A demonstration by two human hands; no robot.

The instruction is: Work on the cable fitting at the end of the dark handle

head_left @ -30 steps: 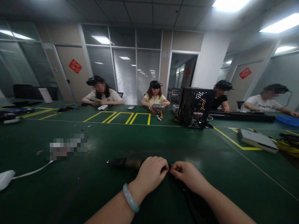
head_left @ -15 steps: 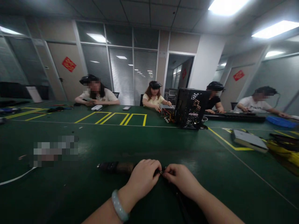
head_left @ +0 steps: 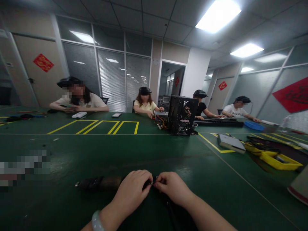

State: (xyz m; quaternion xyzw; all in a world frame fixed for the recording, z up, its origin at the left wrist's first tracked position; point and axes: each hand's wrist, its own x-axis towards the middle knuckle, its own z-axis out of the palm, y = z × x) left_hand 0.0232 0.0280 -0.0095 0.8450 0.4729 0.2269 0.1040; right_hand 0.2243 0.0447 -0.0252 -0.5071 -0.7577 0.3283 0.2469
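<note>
A dark cylindrical tool [head_left: 106, 183] with a brownish middle and a metal tip at its left end lies on the green table. My left hand [head_left: 133, 189] covers its right end, fingers curled around it. Close beside, my right hand [head_left: 172, 187] is closed in a pinch, its fingertips almost touching those of my left hand. A small shiny metal part shows between the two hands. What the right fingers pinch is too small and dark to tell. A black cable [head_left: 168, 205] runs down below my right hand.
Across the green table [head_left: 108, 154] stands a black computer case [head_left: 182, 115]. To the right are a silver box [head_left: 231, 143], a yellow tray [head_left: 280, 161] and a blue tray [head_left: 254, 125]. Several people sit at the far side. A blurred-out object [head_left: 24, 166] lies left.
The view has turned to the right, so the table and people appear farther left. My hands keep nearly the same pose around the tool's end.
</note>
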